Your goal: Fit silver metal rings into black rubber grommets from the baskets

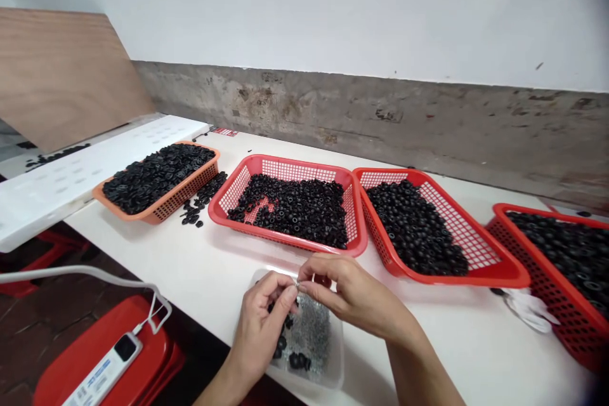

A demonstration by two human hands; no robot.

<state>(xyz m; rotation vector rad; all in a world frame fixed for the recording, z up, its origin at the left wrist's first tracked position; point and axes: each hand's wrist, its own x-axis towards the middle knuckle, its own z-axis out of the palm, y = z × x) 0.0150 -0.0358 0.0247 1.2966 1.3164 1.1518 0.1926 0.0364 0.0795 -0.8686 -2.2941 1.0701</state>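
My left hand [266, 314] and my right hand [354, 295] meet fingertip to fingertip above a clear plastic tub [336, 371]. Between the pinched fingertips shows a tiny silvery piece [297, 284], too small to name. Both hands are closed on it; whatever else the left fingers hold is hidden. Inside the tub lies a heap of small silvery metal pieces [316, 333], with several round black parts [299, 361] at its left and front. Just beyond my hands stands a red basket [285, 238] holding many small black rings [309, 206].
To the right are another red basket [504, 273] of black parts, a white glove or cloth [530, 309] and a further red basket [566, 330]. An orange basket [157, 212] stands left, with loose black rings [193, 212] beside it. A power bank [104, 371] lies on a red stool [52, 361].
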